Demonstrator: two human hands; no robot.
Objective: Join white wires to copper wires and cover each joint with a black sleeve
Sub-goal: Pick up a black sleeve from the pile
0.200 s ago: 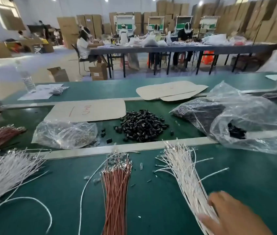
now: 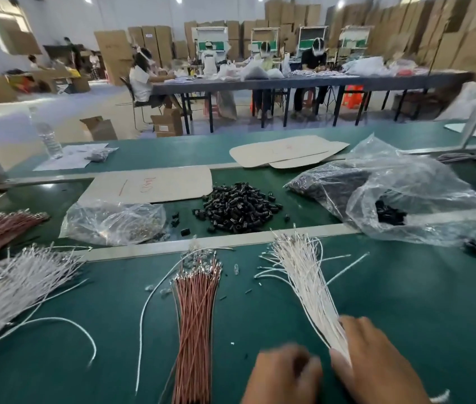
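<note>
Only the two hands show, both bare with nothing worn on them. The left hand (image 2: 284,374) is smeared by motion blur, its fingers (image 2: 308,364) indistinct. The right hand (image 2: 376,368) is sharper, and behind its fingers (image 2: 357,326) a bare wrist runs off the frame.

Water bottle (image 2: 50,139), cardboard sheet (image 2: 149,183), workers (image 2: 140,80) at far table (image 2: 303,80), stacked cartons (image 2: 469,51)

Left hand (image 2: 284,374) has come into frame at 6 o'clock, blurred, with fingers curled. Right hand (image 2: 376,363) has shifted toward 9 o'clock and now pinches the near end of the white wire bundle (image 2: 303,275).
</note>
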